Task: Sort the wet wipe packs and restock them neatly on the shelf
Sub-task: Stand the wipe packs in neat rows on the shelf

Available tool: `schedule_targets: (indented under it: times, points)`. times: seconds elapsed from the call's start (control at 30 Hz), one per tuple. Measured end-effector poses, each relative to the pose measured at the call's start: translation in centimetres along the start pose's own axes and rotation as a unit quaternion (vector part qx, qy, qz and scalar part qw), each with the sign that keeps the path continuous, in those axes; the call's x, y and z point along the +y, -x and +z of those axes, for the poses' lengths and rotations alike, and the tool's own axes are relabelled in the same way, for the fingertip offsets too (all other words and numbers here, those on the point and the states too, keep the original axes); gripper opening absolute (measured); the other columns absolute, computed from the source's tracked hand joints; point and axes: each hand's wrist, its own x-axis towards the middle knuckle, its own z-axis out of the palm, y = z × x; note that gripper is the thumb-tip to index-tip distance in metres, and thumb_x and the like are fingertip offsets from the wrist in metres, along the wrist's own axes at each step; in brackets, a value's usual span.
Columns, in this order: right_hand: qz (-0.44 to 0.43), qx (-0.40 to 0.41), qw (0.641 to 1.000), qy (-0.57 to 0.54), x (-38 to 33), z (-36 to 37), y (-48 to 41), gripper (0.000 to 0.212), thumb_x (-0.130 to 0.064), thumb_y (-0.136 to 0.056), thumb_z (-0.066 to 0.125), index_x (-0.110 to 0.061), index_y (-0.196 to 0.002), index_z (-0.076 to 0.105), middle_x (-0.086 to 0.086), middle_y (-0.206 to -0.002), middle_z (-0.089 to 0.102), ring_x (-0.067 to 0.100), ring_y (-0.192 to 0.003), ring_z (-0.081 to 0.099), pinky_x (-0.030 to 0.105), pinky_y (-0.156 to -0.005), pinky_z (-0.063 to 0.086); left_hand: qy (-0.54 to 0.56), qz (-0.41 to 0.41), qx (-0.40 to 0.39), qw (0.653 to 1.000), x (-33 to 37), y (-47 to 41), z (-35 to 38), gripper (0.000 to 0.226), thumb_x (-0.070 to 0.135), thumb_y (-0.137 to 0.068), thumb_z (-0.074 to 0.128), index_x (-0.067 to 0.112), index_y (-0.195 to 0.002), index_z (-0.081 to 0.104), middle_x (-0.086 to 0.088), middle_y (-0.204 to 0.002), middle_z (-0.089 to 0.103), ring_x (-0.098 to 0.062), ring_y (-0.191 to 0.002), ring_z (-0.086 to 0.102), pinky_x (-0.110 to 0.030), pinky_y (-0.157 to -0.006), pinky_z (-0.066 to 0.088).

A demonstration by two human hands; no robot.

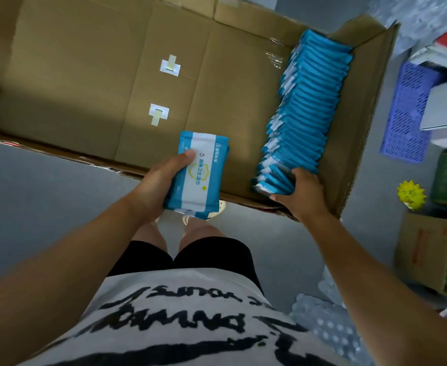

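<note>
Cardboard fills most of the view: a large open box lies on a grey floor, its bottom bare apart from two small white labels. Along the box's right wall stands a long row of blue wet wipe sachets, set on edge and leaning against one another.

The left hand holds a small stack of packs flat over the near rim of the box, thumb pressed on the white face of the top one, fingers curled beneath. At least two are in the stack; the exact count is hard to tell, since only edges show below the top one. The right hand is at the near end of the row, its fingers wrapped over the last few sachets and the thumb closing from below.

The step in hand looks like gathering: pulling a batch off the row to add to the stack already held. No shelf is in view, so restocking has not begun for this batch, and most of the stock remains in the box.

The next move calls for a firm pinch across the slippery sachets so that none fan out, a lift clear of the box wall, and squaring the batch with the left-hand stack, faces turned the same way. A purple crate sits just beyond the box on the right.
</note>
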Motion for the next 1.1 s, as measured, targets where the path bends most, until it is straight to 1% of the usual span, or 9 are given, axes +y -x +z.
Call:
schedule_targets:
  times: [0.13, 0.27, 0.4, 0.53, 0.73, 0.83, 0.93, 1.03, 1.1]
  points:
    - [-0.032, -0.045, 0.995, 0.079, -0.5, -0.3, -0.5, 0.053, -0.045, -0.08, 0.08, -0.022, -0.12, 0.055, 0.006, -0.126, 0.052, 0.025, -0.119, 0.049, 0.04, -0.108, 0.04, 0.0, 0.025, 0.006, 1.0, -0.5, 0.8, 0.2, 0.057, 0.05, -0.084, 0.072, 0.013, -0.127, 0.067, -0.01, -0.118, 0.076, -0.028, -0.104, 0.075, -0.041, -0.085, 0.059]
    - [-0.02, -0.053, 0.989, -0.136, -1.4, -1.1, -0.2, 0.047, -0.037, -0.079, 0.083, -0.015, -0.117, 0.063, -0.003, -0.114, 0.068, 0.014, -0.11, 0.063, 0.029, -0.094, 0.052, -0.004, 0.04, 0.017, 0.999, -0.6, 1.8, -0.9, 0.059, 0.05, -0.085, 0.075, 0.013, -0.129, 0.066, -0.011, -0.119, 0.076, -0.03, -0.107, 0.074, -0.044, -0.09, 0.058]
    - [0.002, -0.038, 0.938, -0.345, -6.1, -4.3, 2.7, 0.033, -0.034, -0.081, 0.082, -0.021, -0.11, 0.07, -0.011, -0.103, 0.074, 0.006, -0.099, 0.069, 0.023, -0.083, 0.056, 0.003, 0.068, 0.03, 0.997, -0.1, 3.1, -3.0, 0.062, 0.052, -0.082, 0.073, 0.015, -0.131, 0.065, -0.008, -0.121, 0.075, -0.029, -0.11, 0.073, -0.047, -0.095, 0.057]
    - [-0.02, -0.052, 0.865, -0.499, -12.9, -6.9, 7.0, 0.041, -0.023, -0.08, 0.081, -0.014, -0.116, 0.063, -0.002, -0.101, 0.077, 0.011, -0.091, 0.074, 0.028, -0.076, 0.061, 0.045, 0.104, 0.053, 0.992, 0.7, 5.0, -5.3, 0.055, 0.044, -0.083, 0.077, 0.016, -0.13, 0.065, -0.008, -0.12, 0.075, -0.026, -0.108, 0.074, -0.042, -0.09, 0.058]
    - [-0.085, -0.142, 0.783, -0.6, -23.6, -5.6, 13.3, 0.06, -0.038, -0.071, 0.077, -0.014, -0.123, 0.059, 0.01, -0.115, 0.074, 0.031, -0.111, 0.069, 0.05, -0.097, 0.053, 0.098, 0.183, 0.061, 0.976, 1.4, 8.4, -11.9, 0.054, 0.04, -0.088, 0.072, 0.018, -0.136, 0.058, -0.008, -0.126, 0.073, -0.031, -0.117, 0.07, -0.052, -0.1, 0.055]
    - [-0.114, -0.135, 0.789, -0.588, -29.8, -2.7, 16.5, 0.052, -0.034, -0.078, 0.074, -0.013, -0.124, 0.06, 0.009, -0.115, 0.074, 0.027, -0.106, 0.07, 0.045, -0.093, 0.055, 0.076, 0.211, -0.009, 0.975, 1.4, 10.8, -17.2, 0.066, 0.055, -0.09, 0.064, 0.024, -0.147, 0.051, -0.005, -0.139, 0.066, -0.028, -0.128, 0.064, -0.052, -0.107, 0.05]
    - [-0.125, -0.09, 0.829, -0.537, -35.6, 1.2, 19.6, 0.039, -0.036, -0.082, 0.076, -0.02, -0.117, 0.068, 0.007, -0.115, 0.074, 0.025, -0.106, 0.071, 0.043, -0.096, 0.056, 0.033, 0.226, -0.063, 0.971, 1.4, 13.5, -22.6, 0.073, 0.062, -0.091, 0.06, 0.024, -0.151, 0.044, -0.005, -0.146, 0.06, -0.027, -0.132, 0.06, -0.051, -0.107, 0.05]
    - [-0.149, -0.079, 0.861, -0.48, -42.2, 4.8, 22.3, 0.034, -0.047, -0.083, 0.078, -0.029, -0.111, 0.073, 0.012, -0.118, 0.069, 0.025, -0.104, 0.07, 0.046, -0.093, 0.058, 0.005, 0.253, -0.031, 0.967, 1.6, 16.5, -29.3, 0.069, 0.055, -0.086, 0.068, 0.023, -0.144, 0.048, -0.003, -0.139, 0.066, -0.025, -0.124, 0.066, -0.051, -0.102, 0.053]
    - [-0.163, -0.106, 0.86, -0.471, -46.4, 6.2, 23.6, 0.028, -0.038, -0.087, 0.077, -0.025, -0.112, 0.073, 0.006, -0.113, 0.073, 0.021, -0.102, 0.072, 0.043, -0.091, 0.059, 0.006, 0.258, -0.01, 0.966, 1.8, 18.4, -33.4, 0.068, 0.052, -0.082, 0.074, 0.021, -0.139, 0.052, -0.003, -0.132, 0.07, -0.026, -0.119, 0.069, -0.052, -0.1, 0.056]
